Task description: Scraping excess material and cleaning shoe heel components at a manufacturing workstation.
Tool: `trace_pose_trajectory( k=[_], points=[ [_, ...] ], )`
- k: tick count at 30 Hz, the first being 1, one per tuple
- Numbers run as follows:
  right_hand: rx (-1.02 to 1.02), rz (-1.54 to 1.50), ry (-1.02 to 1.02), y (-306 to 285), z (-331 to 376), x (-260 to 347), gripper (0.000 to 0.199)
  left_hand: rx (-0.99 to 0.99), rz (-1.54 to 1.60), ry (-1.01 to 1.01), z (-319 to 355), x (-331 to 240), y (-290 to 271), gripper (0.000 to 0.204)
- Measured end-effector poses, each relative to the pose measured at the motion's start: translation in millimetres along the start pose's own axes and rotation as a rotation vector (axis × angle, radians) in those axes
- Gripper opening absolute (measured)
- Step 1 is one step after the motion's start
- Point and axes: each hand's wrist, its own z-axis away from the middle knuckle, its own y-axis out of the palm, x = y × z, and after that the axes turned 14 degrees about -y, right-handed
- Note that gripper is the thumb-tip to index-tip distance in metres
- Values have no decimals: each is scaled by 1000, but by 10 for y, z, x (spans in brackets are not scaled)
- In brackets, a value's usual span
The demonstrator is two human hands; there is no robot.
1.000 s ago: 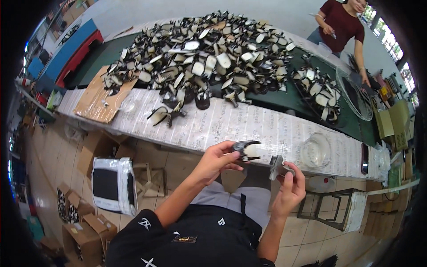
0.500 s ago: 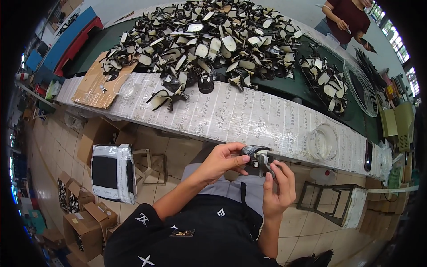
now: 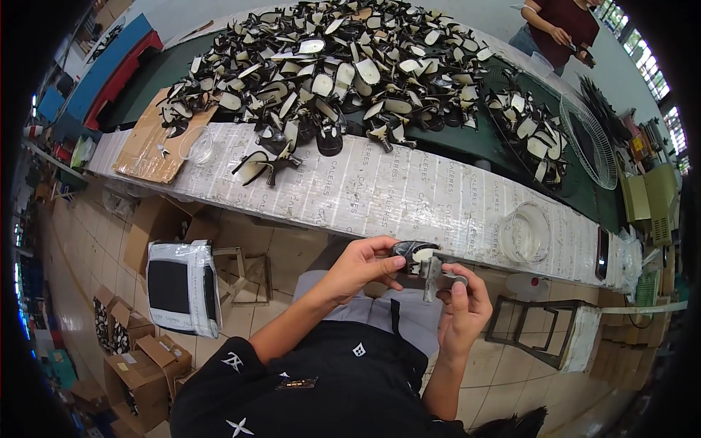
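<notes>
Just off the near table edge, above my lap, a black shoe part with a cream inner face (image 3: pixel 422 255) is in my left hand (image 3: pixel 363 267). Thumb and fingers pinch its left end. My right hand (image 3: pixel 464 310) grips a grey, metallic-looking piece (image 3: pixel 431 281) between thumb and fingers. One end of it is rounded and sits at my right fingertips; its flat part stands upright against the right end of the shoe part. Whether the two pieces are joined, I cannot tell. A large heap of similar black-and-cream shoe parts (image 3: pixel 343 77) covers the far side of the table.
The wrapped white table edge (image 3: pixel 350 186) carries a clear round container (image 3: pixel 525 232), a phone (image 3: pixel 602 253) and cardboard (image 3: pixel 150 150). A wire basket (image 3: pixel 588 139) stands at right. Stools (image 3: pixel 182 285) flank me; cartons (image 3: pixel 137 372) are lower left. Another person (image 3: pixel 566 33) stands far right.
My right hand has moved slightly right and turned the grey piece, so its flat upright part and rounded end now show. More of the shoe part's cream face is visible.
</notes>
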Motion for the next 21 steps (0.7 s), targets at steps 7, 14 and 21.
trace_pose_trajectory(
  k=[7, 14, 21],
  points=[
    [-8, 165, -125, -34, -69, -8, 22, 8, 3, 14, -55, 20, -19, 27],
    [227, 656, -364, 40, -81, 116, 21, 22, -17, 53, -88, 95, -40, 28],
    [278, 738, -527, 117, -137, 106, 24, 35, -2, 66, -85, 111, -30, 24]
  ],
)
